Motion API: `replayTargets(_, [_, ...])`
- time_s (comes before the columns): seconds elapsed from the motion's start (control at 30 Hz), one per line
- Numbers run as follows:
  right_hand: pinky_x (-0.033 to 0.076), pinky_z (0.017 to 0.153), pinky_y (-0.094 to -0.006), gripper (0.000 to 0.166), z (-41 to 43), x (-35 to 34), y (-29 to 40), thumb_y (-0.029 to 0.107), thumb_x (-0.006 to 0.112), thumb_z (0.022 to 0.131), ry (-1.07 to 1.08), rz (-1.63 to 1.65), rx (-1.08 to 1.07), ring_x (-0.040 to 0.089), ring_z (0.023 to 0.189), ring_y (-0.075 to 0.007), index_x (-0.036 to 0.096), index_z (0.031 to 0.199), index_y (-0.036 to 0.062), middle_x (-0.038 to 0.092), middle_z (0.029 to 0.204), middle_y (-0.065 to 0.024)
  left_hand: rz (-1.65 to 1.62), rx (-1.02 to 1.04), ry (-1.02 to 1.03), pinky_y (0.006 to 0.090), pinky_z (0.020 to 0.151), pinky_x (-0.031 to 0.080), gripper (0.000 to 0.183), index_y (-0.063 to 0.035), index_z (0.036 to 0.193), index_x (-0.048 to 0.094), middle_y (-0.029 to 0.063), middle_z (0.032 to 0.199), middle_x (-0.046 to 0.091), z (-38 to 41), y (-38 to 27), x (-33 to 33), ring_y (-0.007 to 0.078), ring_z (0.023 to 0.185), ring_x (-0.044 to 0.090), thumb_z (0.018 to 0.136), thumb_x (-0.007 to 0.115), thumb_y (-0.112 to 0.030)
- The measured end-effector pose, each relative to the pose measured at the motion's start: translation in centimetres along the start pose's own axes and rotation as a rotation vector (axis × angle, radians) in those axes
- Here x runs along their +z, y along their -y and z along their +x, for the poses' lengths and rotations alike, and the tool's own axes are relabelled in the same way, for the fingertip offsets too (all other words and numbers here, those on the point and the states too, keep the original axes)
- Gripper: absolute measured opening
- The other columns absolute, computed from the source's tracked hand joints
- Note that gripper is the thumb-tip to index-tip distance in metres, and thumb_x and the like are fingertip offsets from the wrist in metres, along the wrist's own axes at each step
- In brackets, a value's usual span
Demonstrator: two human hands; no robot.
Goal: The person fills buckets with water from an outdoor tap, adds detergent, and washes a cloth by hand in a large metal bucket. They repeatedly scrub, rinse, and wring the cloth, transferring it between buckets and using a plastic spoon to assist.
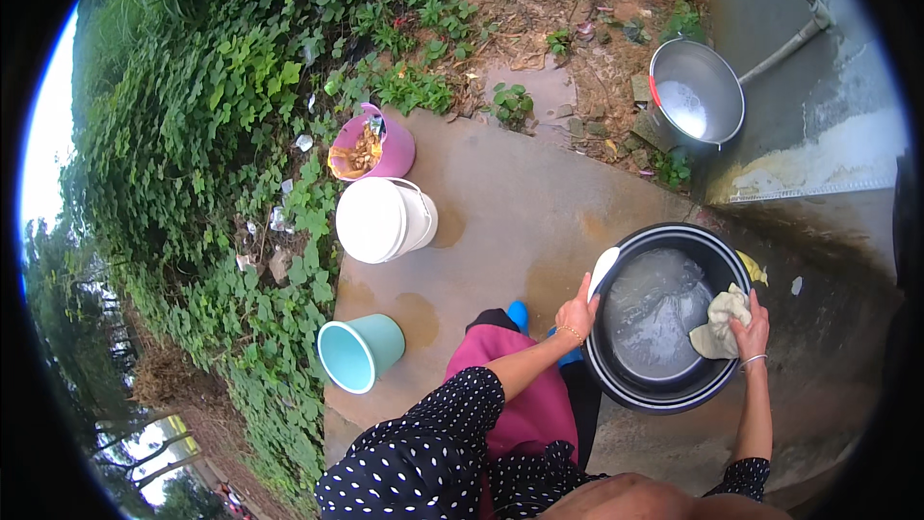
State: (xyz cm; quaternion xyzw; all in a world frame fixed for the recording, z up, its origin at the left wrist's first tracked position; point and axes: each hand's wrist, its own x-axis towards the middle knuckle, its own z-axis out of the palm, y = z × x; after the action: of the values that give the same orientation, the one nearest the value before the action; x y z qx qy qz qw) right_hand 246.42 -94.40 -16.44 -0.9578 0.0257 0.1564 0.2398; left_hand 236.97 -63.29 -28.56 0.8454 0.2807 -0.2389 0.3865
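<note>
In front of me is a large round black basin with light rings on its rim and a wet, shiny grey bottom. My left hand is at the rim's left side, gripping a slim white rounded object; whether it is a scoop or a dish seen edge-on I cannot tell. On the opposite side, my right hand grips a bunched beige cloth that hangs over the rim into the basin.
To the left stand a teal bucket, a lidded white bucket and a pink bin holding scraps. A metal pot sits beneath a wall tap. Something yellow lies behind the basin. Green vines edge the wet concrete.
</note>
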Motion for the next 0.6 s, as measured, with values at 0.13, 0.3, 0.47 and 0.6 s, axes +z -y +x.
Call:
replayTargets(0.13, [0.040, 0.084, -0.0360, 0.069, 4.2, -1.1, 4.1, 0.015, 0.065, 0.060, 0.196, -0.214, 0.207, 0.051, 0.094, -0.0336, 0.041, 0.123, 0.0019, 0.052, 0.099, -0.0208, 0.004, -0.074, 0.191, 0.0460, 0.066, 0.045, 0.052, -0.0205, 0.131, 0.028, 0.0187, 0.086, 0.060, 2.6, 0.8, 1.3, 0.0364, 0.077, 0.058, 0.084, 0.045, -0.035])
replayTargets(0.3, [0.042, 0.083, -0.0388, 0.065, 12.4, 0.4, 9.8, 0.024, 0.066, 0.058, 0.411, -0.459, 0.340, 0.053, 0.093, -0.0356, 0.047, 0.116, 0.0012, 0.055, 0.096, -0.0236, -0.047, -0.145, 0.449, 0.0461, 0.075, 0.044, 0.051, -0.0116, 0.129, 0.031, 0.0205, 0.091, 0.059, 8.4, 2.3, 0.5, 0.0382, 0.085, 0.056, 0.084, 0.042, -0.035])
replayTargets(0.47, [0.045, 0.079, -0.0386, 0.052, 27.8, 7.8, 21.9, 0.030, 0.067, 0.055, 0.620, -0.615, 0.251, 0.057, 0.086, -0.0355, 0.059, 0.097, -0.0008, 0.059, 0.089, -0.0238, -0.149, -0.255, 0.497, 0.0438, 0.080, 0.043, 0.043, 0.0015, 0.093, 0.060, 0.0241, 0.096, 0.057, 20.6, 5.5, -6.9, 0.0396, 0.091, 0.054, 0.082, 0.043, -0.037])
replayTargets(0.6, [0.045, 0.077, -0.0372, 0.048, 42.7, 14.3, 40.6, 0.034, 0.065, 0.057, 0.641, -0.642, 0.022, 0.058, 0.084, -0.0354, 0.061, 0.087, -0.0028, 0.059, 0.089, -0.0243, -0.094, -0.221, 0.244, 0.0433, 0.079, 0.044, 0.044, 0.0043, 0.087, 0.061, 0.0244, 0.090, 0.058, 37.3, 7.7, -25.4, 0.0382, 0.088, 0.056, 0.080, 0.046, -0.036])
